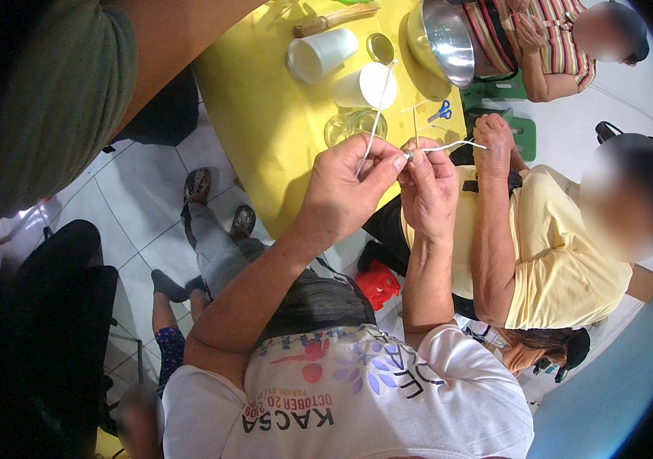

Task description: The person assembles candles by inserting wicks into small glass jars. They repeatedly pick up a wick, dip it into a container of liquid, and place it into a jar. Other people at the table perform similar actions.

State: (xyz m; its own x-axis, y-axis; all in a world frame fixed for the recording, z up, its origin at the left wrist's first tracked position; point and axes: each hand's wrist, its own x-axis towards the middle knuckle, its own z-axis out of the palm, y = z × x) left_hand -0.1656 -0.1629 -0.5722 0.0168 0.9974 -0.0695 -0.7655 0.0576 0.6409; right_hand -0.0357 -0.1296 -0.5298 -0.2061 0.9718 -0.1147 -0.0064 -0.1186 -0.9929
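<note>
My left hand (349, 176) and right hand (432, 195) pinch thin white strands (378, 116) above a yellow tabletop (261, 107).
Both grip closely, thumb against finger; light, steady pressure should prevent slipping.

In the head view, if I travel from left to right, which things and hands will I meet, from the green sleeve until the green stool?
Green sleeve → upper patterned shoe → left hand → right hand → co-worker's raised hand → green stool.
</note>
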